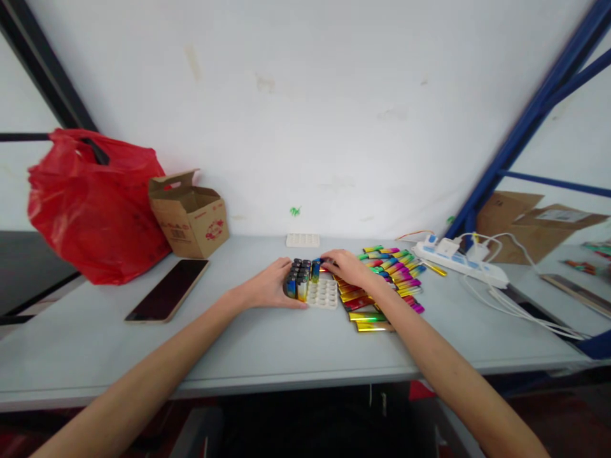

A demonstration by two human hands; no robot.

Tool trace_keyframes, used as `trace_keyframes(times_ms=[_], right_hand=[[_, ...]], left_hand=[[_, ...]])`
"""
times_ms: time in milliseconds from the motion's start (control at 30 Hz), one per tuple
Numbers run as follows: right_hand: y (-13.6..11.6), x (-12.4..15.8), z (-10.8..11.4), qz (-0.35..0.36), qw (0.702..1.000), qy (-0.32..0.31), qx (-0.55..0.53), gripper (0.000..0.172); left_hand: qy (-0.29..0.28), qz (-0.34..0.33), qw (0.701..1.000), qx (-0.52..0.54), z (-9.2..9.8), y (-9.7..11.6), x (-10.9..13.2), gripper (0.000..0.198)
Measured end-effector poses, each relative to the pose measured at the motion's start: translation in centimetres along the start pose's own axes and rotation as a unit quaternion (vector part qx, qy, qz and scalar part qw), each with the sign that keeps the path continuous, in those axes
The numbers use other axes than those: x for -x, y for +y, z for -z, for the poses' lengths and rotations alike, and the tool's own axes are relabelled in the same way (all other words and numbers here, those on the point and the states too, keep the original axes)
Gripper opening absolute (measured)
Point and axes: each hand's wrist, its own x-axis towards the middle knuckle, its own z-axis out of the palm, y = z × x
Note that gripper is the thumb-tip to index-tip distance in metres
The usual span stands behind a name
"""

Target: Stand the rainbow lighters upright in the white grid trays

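A white tray with round holes (pixel 323 294) lies on the table, its left part filled with several upright lighters with black tops (pixel 300 275) and shiny coloured bodies. My left hand (pixel 274 286) curls around the tray's left side, thumb along the front edge and fingers behind. At the tray's back right, my right hand (pixel 347 267) has its fingers bent around a dark blue lighter (pixel 327 261), partly hidden by the fingertips. Beneath and beside the right hand spreads a pile of shiny multicoloured lighters (pixel 401 270), lying flat in overlapping rows.
A second white tray (pixel 302 240) rests against the wall. On the left are a phone (pixel 168 290), an open cardboard box (pixel 195 219) and a red plastic bag (pixel 95 210). A white power strip (pixel 461 262) with cables lies to the right, near a blue metal frame (pixel 529 121).
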Motion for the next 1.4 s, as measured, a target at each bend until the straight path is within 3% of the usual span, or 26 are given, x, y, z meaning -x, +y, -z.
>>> trace_keyframes(times_ms=[133, 433, 567, 667, 733, 833, 1033, 1133, 1233, 1400], right_hand=[[-0.5, -0.3, 0.2, -0.009, 1.000, -0.001, 0.024, 0.034], [-0.7, -1.1, 0.1, -0.040, 0.999, -0.028, 0.017, 0.015], [-0.3, -0.2, 0.4, -0.056, 0.998, 0.017, -0.027, 0.009], [-0.1, 0.3, 0.8, -0.087, 0.984, 0.093, -0.121, 0.010], [-0.1, 0.4, 1.1, -0.119, 0.955, 0.154, -0.225, 0.017], [-0.6, 0.4, 1.7, -0.169, 0.876, 0.202, -0.403, 0.036], [-2.4, 0.4, 2.6, -0.196, 0.717, 0.212, -0.635, 0.050], [-3.4, 0.4, 2.9, -0.169, 0.670, 0.186, -0.699, 0.052], [-4.2, 0.5, 3.1, -0.145, 0.676, 0.176, -0.700, 0.051], [-5.0, 0.6, 2.8, -0.150, 0.734, 0.149, -0.646, 0.051]], left_hand=[[-0.014, 0.003, 1.000, -0.017, 0.1, 0.0, 0.0, 0.075], [-0.011, 0.004, 1.000, -0.026, 0.0, -0.1, 0.2, 0.077], [-0.009, 0.005, 1.000, -0.021, -0.1, -0.2, 0.2, 0.078], [-0.007, 0.026, 0.999, -0.018, -0.1, -0.3, 0.2, 0.080], [-0.003, 0.036, 0.999, -0.021, -0.2, -0.4, 0.2, 0.081], [0.008, 0.041, 0.999, -0.025, -0.3, -0.6, 0.2, 0.077], [0.020, 0.052, 0.998, -0.008, -0.5, -0.5, -0.1, 0.074], [0.020, 0.066, 0.998, -0.008, -0.6, -0.4, -0.2, 0.076], [0.016, 0.072, 0.997, -0.018, -0.5, -0.4, -0.3, 0.076], [0.022, 0.068, 0.997, -0.023, -0.6, -0.5, -0.3, 0.075]])
